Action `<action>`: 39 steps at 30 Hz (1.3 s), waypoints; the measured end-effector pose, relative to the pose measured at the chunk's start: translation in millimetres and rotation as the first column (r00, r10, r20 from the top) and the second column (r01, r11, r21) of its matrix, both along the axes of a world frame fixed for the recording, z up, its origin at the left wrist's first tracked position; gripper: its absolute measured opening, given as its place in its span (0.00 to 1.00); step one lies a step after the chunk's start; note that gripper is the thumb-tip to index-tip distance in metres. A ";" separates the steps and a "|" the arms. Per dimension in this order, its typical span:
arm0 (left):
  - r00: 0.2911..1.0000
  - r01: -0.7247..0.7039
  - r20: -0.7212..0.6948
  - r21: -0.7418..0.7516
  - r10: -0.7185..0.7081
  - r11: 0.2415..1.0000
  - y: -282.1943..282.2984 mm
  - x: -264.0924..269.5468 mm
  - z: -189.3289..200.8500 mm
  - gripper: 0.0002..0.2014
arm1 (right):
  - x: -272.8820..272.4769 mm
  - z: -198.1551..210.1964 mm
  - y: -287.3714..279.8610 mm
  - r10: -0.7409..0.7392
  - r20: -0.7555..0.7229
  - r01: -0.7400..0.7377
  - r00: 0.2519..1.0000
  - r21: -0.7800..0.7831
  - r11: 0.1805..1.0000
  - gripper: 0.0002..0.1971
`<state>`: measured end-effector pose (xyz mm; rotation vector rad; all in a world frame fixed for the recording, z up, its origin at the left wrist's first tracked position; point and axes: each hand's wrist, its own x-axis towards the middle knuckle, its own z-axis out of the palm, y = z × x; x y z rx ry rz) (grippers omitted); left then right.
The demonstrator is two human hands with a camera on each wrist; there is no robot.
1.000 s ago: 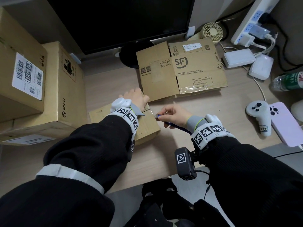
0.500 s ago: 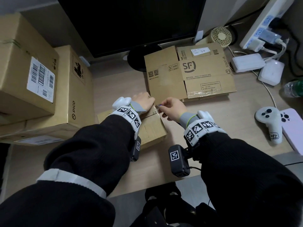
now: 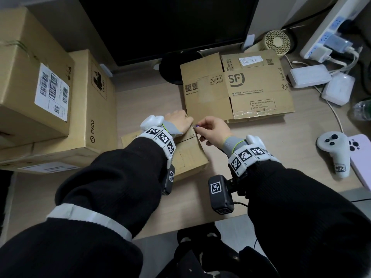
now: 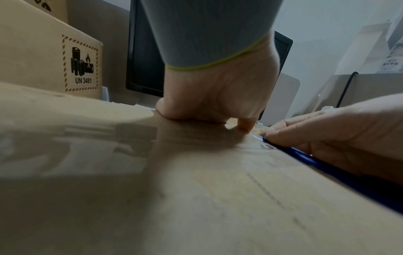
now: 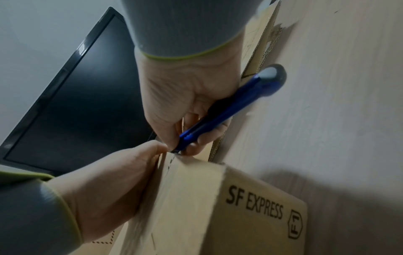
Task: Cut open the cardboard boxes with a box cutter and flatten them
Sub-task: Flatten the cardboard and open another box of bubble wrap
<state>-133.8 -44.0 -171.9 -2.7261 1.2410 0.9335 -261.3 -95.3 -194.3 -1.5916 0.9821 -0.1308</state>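
A small sealed SF Express cardboard box (image 3: 190, 155) (image 5: 250, 215) (image 4: 196, 189) stands on the desk in front of me. My left hand (image 3: 178, 122) (image 4: 218, 96) (image 5: 104, 181) presses down on its far top edge, fingers curled over the rim. My right hand (image 3: 212, 130) (image 5: 187, 103) (image 4: 340, 134) grips a blue box cutter (image 5: 224, 112) (image 4: 305, 155) (image 3: 197, 126), with its tip at the far right corner of the box top, beside my left thumb. The blade itself is hidden.
A flattened SF box (image 3: 236, 91) lies behind the small box. Two large boxes (image 3: 60, 109) are stacked at the left. A monitor (image 3: 166, 27) stands at the back. A white controller (image 3: 333, 151), pink phone (image 3: 361, 161), chargers (image 3: 309, 75) and power strip (image 3: 329, 27) lie right.
My right hand has carried the cutter from the box's near right side up to its far right corner. My left hand stays on the far edge.
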 end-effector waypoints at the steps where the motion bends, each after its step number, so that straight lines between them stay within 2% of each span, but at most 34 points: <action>1: 1.000 -0.001 -0.003 0.000 0.001 1.000 0.2 -0.1 -0.1 0.17 | -0.5 0.5 -1.0 0.006 0.001 -0.006 1.000 0.011 1.000 0.09; 10: 0.999 0.028 0.018 -0.013 -0.028 1.000 1.6 -3.4 1.7 0.15 | -29.3 2.5 3.9 0.063 0.024 -0.066 0.998 0.139 0.988 0.09; 17: 0.998 0.064 0.025 -0.039 -0.063 0.997 0.9 0.0 -3.3 0.13 | -39.6 3.0 9.8 0.127 0.005 -0.126 0.992 0.160 0.979 0.09; 23: 0.999 0.045 0.012 -0.025 -0.044 0.999 4.0 -6.0 3.2 0.10 | -42.3 8.4 15.8 0.081 -0.038 -0.074 0.996 0.174 0.982 0.08; 24: 0.998 0.057 0.005 -0.018 -0.057 0.998 4.8 -4.4 2.0 0.15 | -41.2 10.4 16.2 0.077 -0.056 -0.067 0.995 0.165 0.984 0.07; 26: 0.998 0.042 -0.043 -0.049 -0.044 0.998 9.5 2.3 0.0 0.31 | -39.5 15.2 16.0 0.059 -0.088 -0.047 0.994 0.139 0.989 0.07; 28: 0.989 -0.050 -0.143 -0.131 0.031 0.990 16.5 12.0 -3.0 0.38 | -37.8 19.6 11.8 0.008 -0.101 0.001 0.995 0.097 0.995 0.08; 30: 0.978 -0.127 -0.186 -0.187 0.092 0.974 32.5 24.3 -1.6 0.36 | -33.3 25.6 7.5 -0.074 -0.099 0.076 0.992 0.021 0.997 0.08; 32: 0.985 -0.127 -0.134 -0.160 0.106 0.979 54.4 39.3 0.0 0.28 | -25.4 33.4 5.8 -0.110 -0.078 0.108 0.991 -0.031 0.994 0.09; 34: 0.988 -0.135 -0.083 -0.103 0.127 0.985 83.1 53.9 -0.3 0.25 | -11.3 42.1 13.4 -0.039 -0.057 0.035 0.998 -0.061 0.998 0.10; 36: 0.986 -0.144 -0.094 -0.055 0.138 0.988 100.0 61.6 -0.4 0.25 | 0.0 47.2 21.3 0.086 -0.086 -0.097 0.993 -0.134 0.986 0.11; 39: 0.973 -0.190 -0.145 -0.076 0.178 0.979 135.1 67.6 9.5 0.22 | 25.5 55.5 51.0 0.338 -0.144 -0.362 0.930 -0.207 0.909 0.08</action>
